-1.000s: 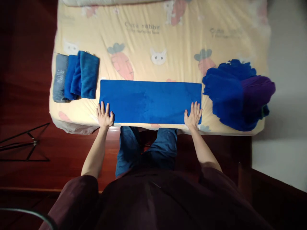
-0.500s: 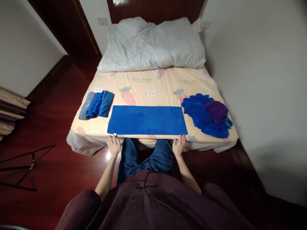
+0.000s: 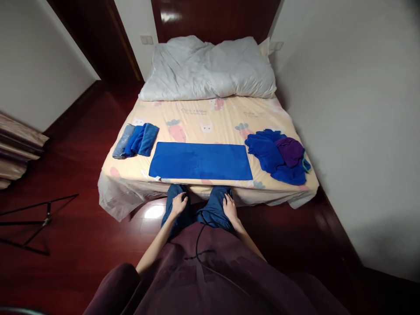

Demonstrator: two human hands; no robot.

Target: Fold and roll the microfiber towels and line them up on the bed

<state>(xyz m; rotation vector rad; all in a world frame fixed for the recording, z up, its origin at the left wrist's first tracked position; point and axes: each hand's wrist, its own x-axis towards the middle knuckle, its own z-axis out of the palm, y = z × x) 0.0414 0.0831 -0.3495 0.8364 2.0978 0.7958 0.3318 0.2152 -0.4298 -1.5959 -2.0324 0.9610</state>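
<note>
A blue towel [image 3: 201, 161] lies flat and long across the near part of the bed, a small white tag at its front left corner. Both hands are off it. My left hand [image 3: 179, 204] rests on my left thigh, fingers stretched out and holding nothing. On my right thigh lies my right hand [image 3: 230, 206], its fingers also extended and bare. Left of the flat towel sit a rolled grey towel [image 3: 124, 141], a folded blue towel [image 3: 134, 142] and another blue towel [image 3: 148, 139]. To the right are a crumpled blue cloth heap [image 3: 267, 151] and a purple cloth [image 3: 290, 152].
The bed [image 3: 200, 122] has a yellow patterned sheet. A pale quilt [image 3: 210, 70] is bunched near the headboard. Black stand legs [image 3: 47, 221] are on the floor at the left, below a striped curtain [image 3: 19, 148]. A wall [image 3: 354, 131] runs along the right side.
Both hands have left the bed's front edge by the flat towel and moved inward onto my thighs. The towels and the heap stay in place; the view has shifted slightly.
</note>
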